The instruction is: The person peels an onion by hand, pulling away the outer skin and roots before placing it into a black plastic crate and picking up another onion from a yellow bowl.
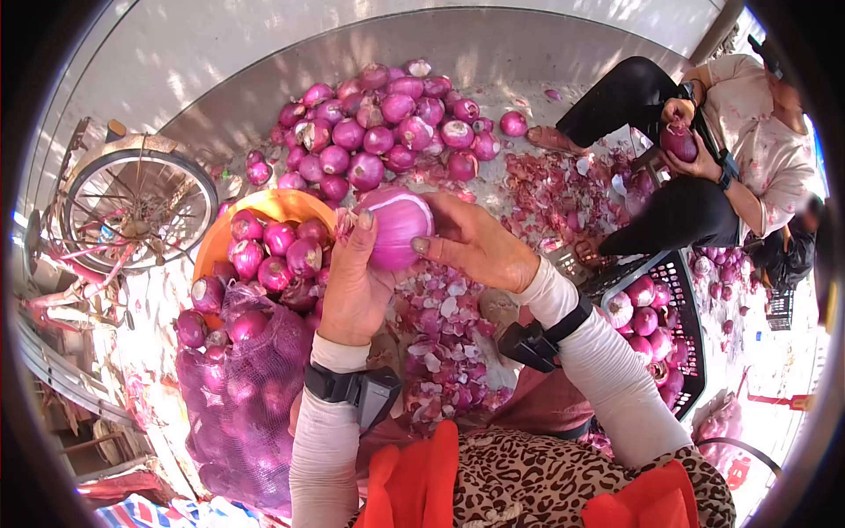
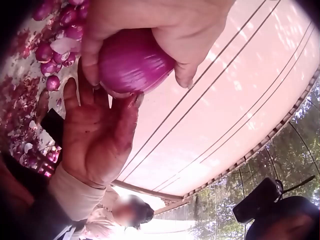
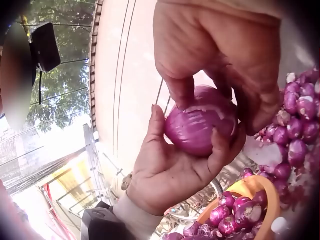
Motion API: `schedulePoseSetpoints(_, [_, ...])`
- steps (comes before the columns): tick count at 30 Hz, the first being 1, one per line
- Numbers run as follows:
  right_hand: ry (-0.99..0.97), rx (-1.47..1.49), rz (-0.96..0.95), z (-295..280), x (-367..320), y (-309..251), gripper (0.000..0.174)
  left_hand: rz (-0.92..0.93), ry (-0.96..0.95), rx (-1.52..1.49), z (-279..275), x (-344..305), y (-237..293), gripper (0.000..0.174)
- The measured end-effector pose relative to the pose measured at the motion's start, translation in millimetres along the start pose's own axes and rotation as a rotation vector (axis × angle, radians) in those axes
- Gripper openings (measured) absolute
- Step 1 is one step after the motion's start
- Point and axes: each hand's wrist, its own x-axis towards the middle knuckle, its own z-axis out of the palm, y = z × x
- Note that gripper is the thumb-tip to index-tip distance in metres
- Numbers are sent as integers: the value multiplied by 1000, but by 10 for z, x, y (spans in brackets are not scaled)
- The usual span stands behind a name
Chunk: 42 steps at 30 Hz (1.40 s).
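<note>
A large red onion [image 1: 398, 231] with a pale band on its skin is held up before the person's body. The left hand [image 1: 356, 286] grips it from the near left side, thumb upright along it. On the far right side, the right hand [image 1: 484, 242] pinches the onion with curled fingers and thumb. In the right wrist view, the right hand [image 3: 215, 60] reaches down over the onion [image 3: 197, 127], which sits in the left hand [image 3: 170, 170]. The left wrist view has the onion [image 2: 132, 62] under the left hand [image 2: 150, 17], with the right hand's [image 2: 97, 135] fingertips at its lower side.
An orange tub [image 1: 211, 238] of onions and a purple mesh sack [image 1: 238, 414] stand at left. Behind lies an onion pile [image 1: 378, 132]; peelings [image 1: 440, 343] cover the ground. At right are a black crate [image 1: 695, 326] and another seated person [image 1: 739, 141] holding an onion.
</note>
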Motion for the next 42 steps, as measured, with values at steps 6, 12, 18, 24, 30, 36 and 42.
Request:
schedulePoseSetpoints(6, [40,-222,-102,40,0,143,63,35,106,22,9,15,-24,41])
schedulePoseSetpoints(12, [100,-362,-66,111,-37,15,58,51,139,90,-28,49,-78,44])
schedulePoseSetpoints(18, [257,-542,-154,134,-26,42,42,-20,95,70,1,18,-31,41])
schedulePoseSetpoints(24, [301,-602,-237,65,17,44,29,-95,89,-43,-26,36,-3,40])
schedulePoseSetpoints(30, [309,-648,0,-111,27,4,30,-103,76,-194,-26,-29,36,44])
schedulePoseSetpoints(36, [-1,-695,-20,-215,-91,44,44,-35,74,-191,-161,8,-62,56])
schedulePoseSetpoints(42, [94,-55,-20,-107,-40,-151,52,-39,-37,-39,-67,10,-8,54])
